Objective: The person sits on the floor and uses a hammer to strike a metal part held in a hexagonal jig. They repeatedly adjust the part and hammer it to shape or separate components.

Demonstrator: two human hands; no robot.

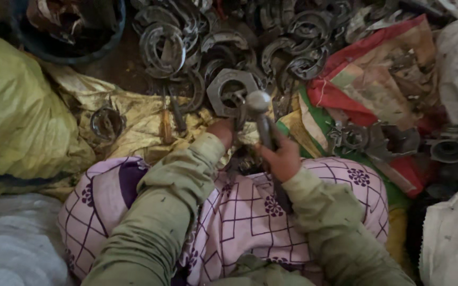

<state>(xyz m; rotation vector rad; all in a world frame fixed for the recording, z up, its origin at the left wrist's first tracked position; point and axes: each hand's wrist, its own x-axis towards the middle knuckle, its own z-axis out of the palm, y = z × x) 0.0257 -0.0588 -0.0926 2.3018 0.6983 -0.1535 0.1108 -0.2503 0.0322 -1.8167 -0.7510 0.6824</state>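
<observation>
My right hand grips the handle of a metal hammer, whose round head is raised just in front of a hexagonal metal ring. My left hand reaches forward under the hammer head; its fingers are mostly hidden, so I cannot tell what it holds. Both arms wear dusty olive sleeves over a lap covered in pink patterned cloth.
A heap of curved scrap metal parts fills the far ground. A screwdriver and a small metal ring lie on a yellow sack. A dark tub sits far left; red-green sacking with metal fittings lies right.
</observation>
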